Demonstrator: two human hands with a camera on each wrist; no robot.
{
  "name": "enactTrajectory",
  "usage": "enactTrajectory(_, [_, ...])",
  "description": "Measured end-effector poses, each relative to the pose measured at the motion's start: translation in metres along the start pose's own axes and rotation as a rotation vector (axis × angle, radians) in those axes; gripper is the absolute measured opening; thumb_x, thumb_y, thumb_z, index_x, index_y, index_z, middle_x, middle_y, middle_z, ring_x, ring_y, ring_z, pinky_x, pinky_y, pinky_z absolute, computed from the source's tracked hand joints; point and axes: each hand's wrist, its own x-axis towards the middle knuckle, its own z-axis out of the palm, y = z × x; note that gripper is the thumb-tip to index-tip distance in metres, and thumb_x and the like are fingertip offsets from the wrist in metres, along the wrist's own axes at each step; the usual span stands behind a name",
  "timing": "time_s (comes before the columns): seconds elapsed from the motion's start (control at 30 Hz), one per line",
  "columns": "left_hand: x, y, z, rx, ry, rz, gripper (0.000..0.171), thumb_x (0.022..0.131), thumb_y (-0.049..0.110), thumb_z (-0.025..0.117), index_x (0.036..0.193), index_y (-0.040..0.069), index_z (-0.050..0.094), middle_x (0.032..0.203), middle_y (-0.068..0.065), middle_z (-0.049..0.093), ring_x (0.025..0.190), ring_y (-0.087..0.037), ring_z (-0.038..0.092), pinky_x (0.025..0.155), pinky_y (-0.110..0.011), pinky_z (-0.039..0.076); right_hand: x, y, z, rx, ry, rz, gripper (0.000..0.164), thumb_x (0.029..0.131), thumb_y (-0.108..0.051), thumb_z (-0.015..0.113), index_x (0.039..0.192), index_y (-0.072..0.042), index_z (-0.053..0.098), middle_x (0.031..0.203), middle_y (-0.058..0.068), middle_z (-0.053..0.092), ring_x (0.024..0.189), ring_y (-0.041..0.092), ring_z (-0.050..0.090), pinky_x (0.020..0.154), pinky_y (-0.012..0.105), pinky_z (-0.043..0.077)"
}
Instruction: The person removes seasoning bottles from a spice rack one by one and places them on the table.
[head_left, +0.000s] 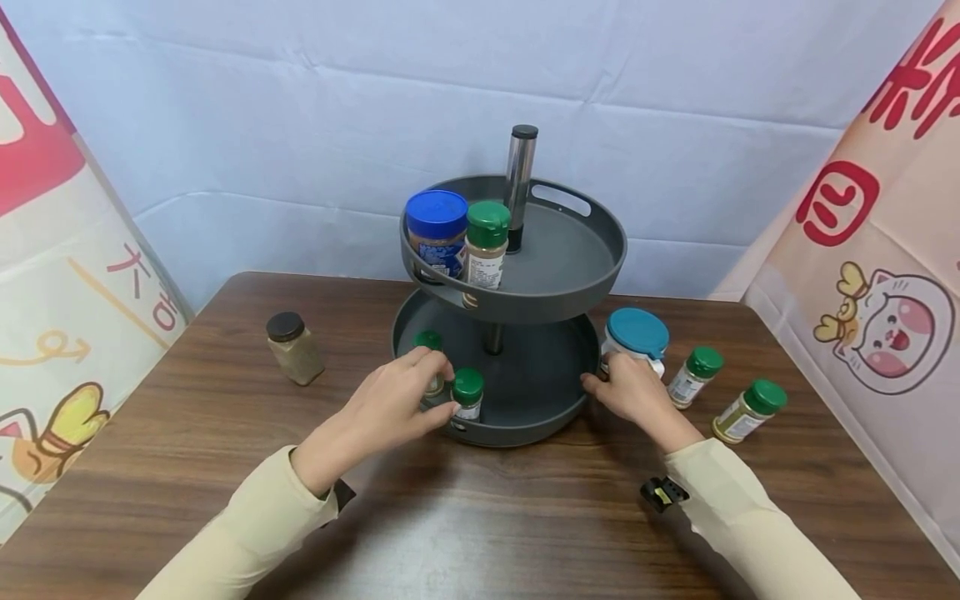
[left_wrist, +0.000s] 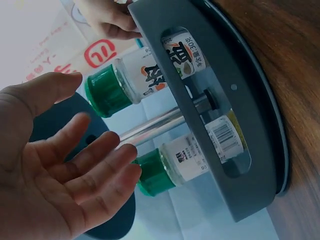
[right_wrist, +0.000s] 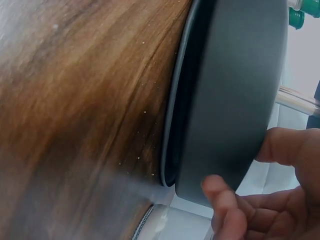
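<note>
A dark grey two-tier rotating tray [head_left: 551, 292] stands on the table around a metal post [head_left: 519, 179]. My left hand [head_left: 397, 396] is over the lower tier's front left, its fingers loosely bent beside two green-capped spice jars. One spice jar [left_wrist: 175, 170] stands behind the slotted rim, its cap near the fingertips. The other spice jar [head_left: 468, 393] is close to the thumb. At the lower tier's right side, my right hand [head_left: 633, 392] grips the rim, thumb on its top edge and index finger against the outer wall [right_wrist: 230, 100]. The upper tier bears a blue-lidded jar [head_left: 437, 233] and a green-capped jar [head_left: 487, 246].
A teal-lidded container [head_left: 637, 332] stands just behind the right hand. Two green-capped jars, one nearer [head_left: 748, 410] and one farther [head_left: 694, 377], are to its right. A black-capped jar [head_left: 295, 348] stands on the brown table [head_left: 480, 533] at left.
</note>
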Motion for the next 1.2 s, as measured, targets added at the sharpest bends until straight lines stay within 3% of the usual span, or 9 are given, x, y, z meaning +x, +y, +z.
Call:
enactTrajectory(0.13, [0.005, -0.001, 0.005, -0.071, -0.017, -0.001, 0.047, 0.078, 0.029, 0.071, 0.115, 0.009, 0.051, 0.104, -0.006, 0.056, 0.078, -0.011, 0.051, 0.064, -0.031, 0.052, 0.001, 0.000, 0.000, 0.003, -0.010, 0.016, 0.028, 0.085, -0.026, 0.059, 0.066, -0.005, 0.054, 0.049, 0.003, 0.044, 0.043, 0.016, 0.043, 0.039, 0.029, 0.035])
enactTrajectory(0.27, [0.010, 0.000, 0.011, -0.105, -0.052, 0.019, 0.050, 0.079, 0.028, 0.069, 0.123, 0.012, 0.051, 0.109, -0.008, 0.053, 0.082, -0.012, 0.051, 0.067, -0.032, 0.052, 0.002, 0.000, 0.001, 0.005, -0.011, 0.029, 0.029, 0.084, -0.026, 0.059, 0.064, -0.006, 0.053, 0.049, 0.003, 0.044, 0.043, 0.017, 0.044, 0.039, 0.029, 0.036])
enactTrajectory(0.43, [0.014, 0.000, 0.019, -0.114, -0.075, 0.047, 0.047, 0.079, 0.027, 0.069, 0.123, 0.015, 0.054, 0.109, -0.007, 0.053, 0.084, -0.010, 0.050, 0.069, -0.033, 0.052, 0.002, 0.000, 0.001, 0.008, -0.008, 0.036, 0.028, 0.083, -0.025, 0.060, 0.063, -0.006, 0.052, 0.050, 0.004, 0.045, 0.044, 0.017, 0.045, 0.040, 0.030, 0.037])
enactTrajectory(0.63, [0.016, 0.000, 0.026, -0.131, -0.076, 0.078, 0.037, 0.081, 0.019, 0.067, 0.116, 0.012, 0.059, 0.107, -0.008, 0.056, 0.083, -0.011, 0.053, 0.068, -0.033, 0.053, 0.004, 0.000, 0.000, 0.013, -0.017, 0.053, 0.026, 0.083, -0.024, 0.061, 0.068, -0.004, 0.054, 0.055, 0.006, 0.049, 0.048, 0.018, 0.047, 0.043, 0.031, 0.039])
enactTrajectory(1.2, [0.018, 0.001, 0.030, -0.144, -0.054, 0.100, 0.034, 0.081, 0.012, 0.067, 0.114, 0.009, 0.060, 0.106, -0.010, 0.057, 0.084, -0.012, 0.053, 0.067, -0.033, 0.053, 0.005, 0.000, 0.003, 0.113, 0.003, 0.061, 0.021, 0.081, -0.019, 0.060, 0.070, -0.001, 0.058, 0.053, 0.006, 0.057, 0.046, 0.016, 0.052, 0.042, 0.031, 0.043])
